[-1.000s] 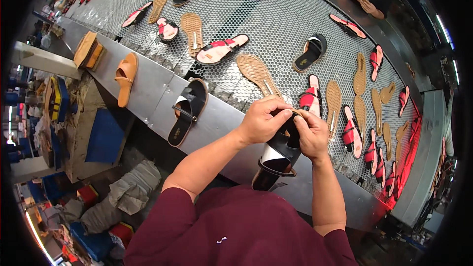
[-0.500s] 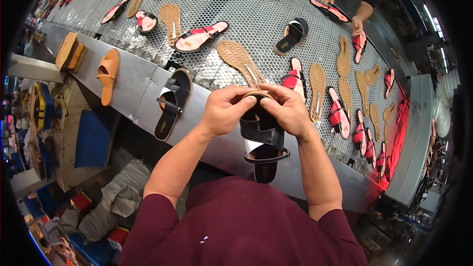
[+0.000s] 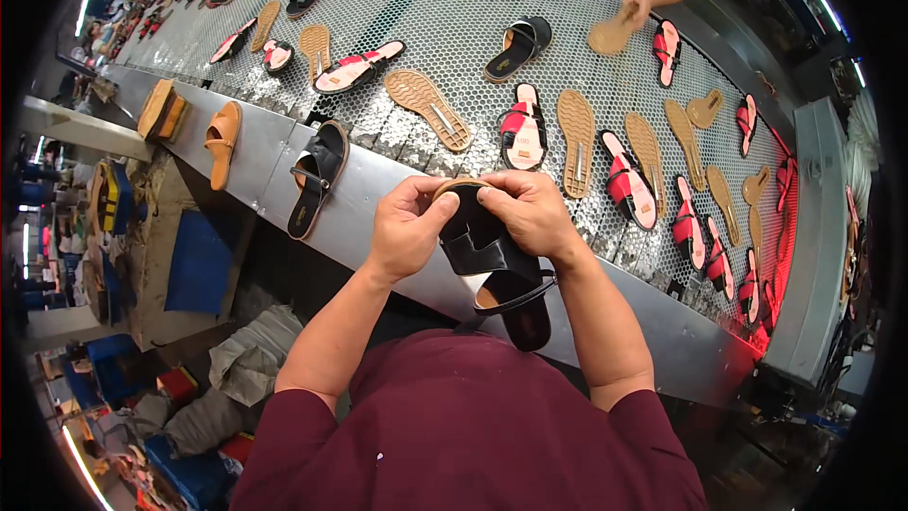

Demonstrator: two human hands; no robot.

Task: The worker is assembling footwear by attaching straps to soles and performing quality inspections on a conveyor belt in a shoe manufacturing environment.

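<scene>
My left hand point(image 3: 405, 232) and my right hand point(image 3: 530, 215) grip a black sandal point(image 3: 480, 252) by its toe end, thumbs on the insole and fingers at the rim. The sandal has a white patch and a thin black strap. Its heel hangs down toward my shirt, tilted to the right. On the metal ledge point(image 3: 374, 213), left of my hands, lies a black sandal point(image 3: 326, 153) with a buckled strap. Just beyond my fingers, a tan outsole point(image 3: 426, 106) and a red-strapped sandal with a pink insole point(image 3: 523, 132) lie on the mesh conveyor point(image 3: 440, 24).
Farther left on the ledge are a tan sandal point(image 3: 223, 142) and a wooden brush point(image 3: 163, 112). Several soles and sandals spread across the conveyor. A co-worker's hand point(image 3: 640, 7) holds a sole point(image 3: 610, 34) at the far right. Red light falls near a grey machine housing point(image 3: 802, 237).
The held sandal has tilted, its heel swinging right, while both hands keep the toe. The co-worker's hand now holds a sole. The view has shifted, and pieces on the conveyor appear displaced.
</scene>
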